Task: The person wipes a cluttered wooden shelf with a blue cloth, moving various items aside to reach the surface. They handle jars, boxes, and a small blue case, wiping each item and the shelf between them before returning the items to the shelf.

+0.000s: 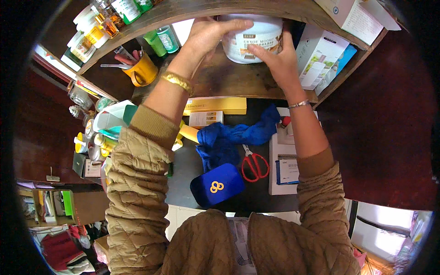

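A round white plastic tub [252, 41] with a printed label is at the front of a wooden shelf [213, 80], held between both hands. My left hand [209, 36] grips its left side, thumb across the upper part. My right hand [282, 58] holds its right side, thumb on the label; some fingers are hidden behind the tub. On the dark desktop below lie a crumpled blue cloth [237, 135], red-handled scissors [254, 167] and a dark blue case [220, 185] with a yellow emblem. The cloth lies above the case and scissors.
A yellow mug [142, 70] with pens and green containers [167, 38] stand left on the shelf, white boxes [319, 58] right. Bottles crowd the upper shelf [172, 15] and desk's left side. A yellow box [220, 105] and a white tray [273, 172] lie on the desk.
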{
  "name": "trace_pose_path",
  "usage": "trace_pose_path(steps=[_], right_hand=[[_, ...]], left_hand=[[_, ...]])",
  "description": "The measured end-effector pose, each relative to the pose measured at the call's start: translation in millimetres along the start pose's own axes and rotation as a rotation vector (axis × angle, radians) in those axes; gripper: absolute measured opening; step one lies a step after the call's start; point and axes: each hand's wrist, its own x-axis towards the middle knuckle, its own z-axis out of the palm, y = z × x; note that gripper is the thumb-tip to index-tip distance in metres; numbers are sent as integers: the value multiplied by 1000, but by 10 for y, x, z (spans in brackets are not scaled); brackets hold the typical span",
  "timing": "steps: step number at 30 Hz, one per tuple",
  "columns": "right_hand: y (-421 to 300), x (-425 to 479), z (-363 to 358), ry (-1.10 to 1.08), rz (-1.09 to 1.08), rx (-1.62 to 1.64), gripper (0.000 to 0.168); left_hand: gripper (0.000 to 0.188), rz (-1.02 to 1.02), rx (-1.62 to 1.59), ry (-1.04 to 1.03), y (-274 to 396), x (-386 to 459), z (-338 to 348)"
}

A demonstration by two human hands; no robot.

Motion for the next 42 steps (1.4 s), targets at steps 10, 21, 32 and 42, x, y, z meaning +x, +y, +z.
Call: trace_pose_path(steps=[10, 21, 32, 42], right_hand=[[414, 415, -52, 46, -142, -238, 85], [995, 791, 109, 135, -11, -641, 101], [516, 790, 307, 34, 138, -1047, 110], [545, 646, -105, 159, -155, -908, 97]], left_hand=[[33, -142, 84, 16, -708, 517, -270], [59, -321, 366, 93, -784, 602, -236], [69, -497, 253, -55, -522, 155, -219], [63, -405, 179, -35, -171, -455, -387]])
